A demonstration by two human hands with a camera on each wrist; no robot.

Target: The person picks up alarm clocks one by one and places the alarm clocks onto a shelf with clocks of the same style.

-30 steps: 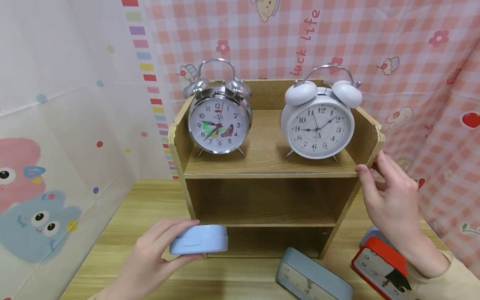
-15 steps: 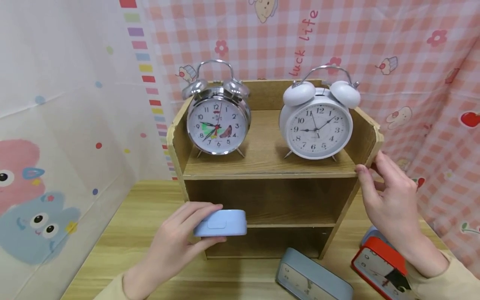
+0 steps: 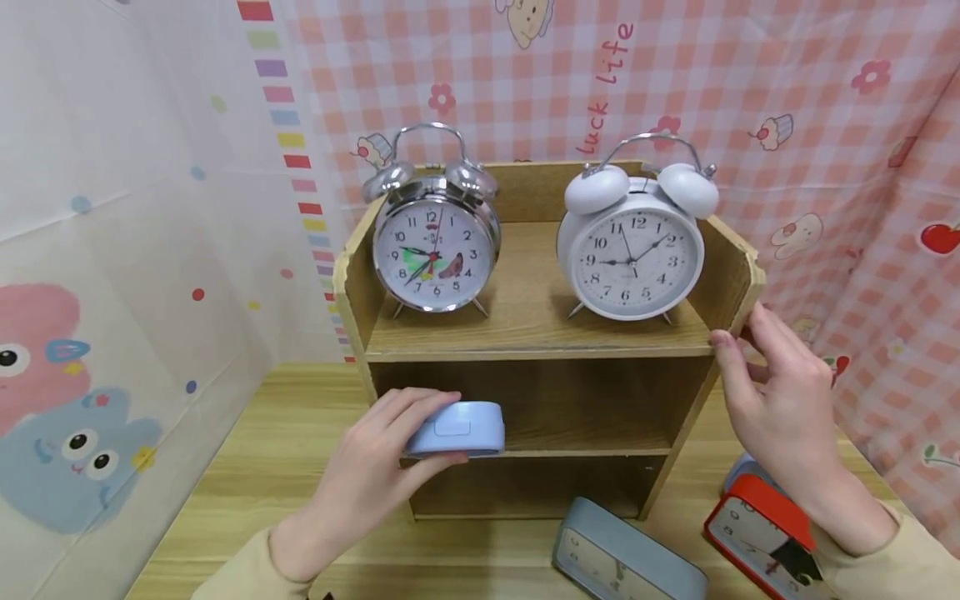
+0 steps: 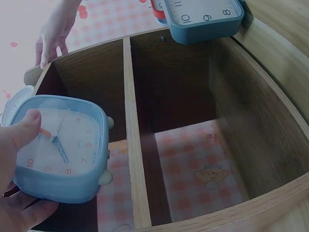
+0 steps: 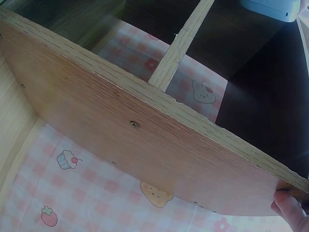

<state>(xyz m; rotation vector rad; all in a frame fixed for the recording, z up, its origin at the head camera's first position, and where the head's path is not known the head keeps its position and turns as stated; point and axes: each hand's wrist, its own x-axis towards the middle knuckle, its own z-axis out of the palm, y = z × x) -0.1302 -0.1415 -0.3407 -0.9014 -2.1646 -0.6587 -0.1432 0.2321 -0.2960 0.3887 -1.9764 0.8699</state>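
A light-blue alarm clock (image 3: pixel 465 427) is pinched in my left hand (image 3: pixel 363 475), fingers above and thumb below in the head view. It hovers before the middle level of a wooden shelf unit (image 3: pixel 540 354). The left wrist view shows its white dial, with the thumb pressing onto the dial's edge. My right hand (image 3: pixel 783 396) grips the unit's right side panel near the top board, thumb at the front edge. In the right wrist view only its fingertips (image 5: pixel 288 205) appear, at the panel's corner. A silver twin-bell clock (image 3: pixel 437 254) and a white twin-bell clock (image 3: pixel 633 260) stand on top.
In front of the unit's lower right lies a grey-blue rectangular clock (image 3: pixel 637 546). Beside it, under the right forearm, are a red clock (image 3: pixel 772 521) and another blue clock (image 3: pixel 742 471). Patterned cloth (image 3: pixel 795 75) hangs behind the wooden table (image 3: pixel 247 442).
My left hand has carried the light-blue clock right and up, from the unit's lower left to the front of its middle level. My right hand keeps its grip.
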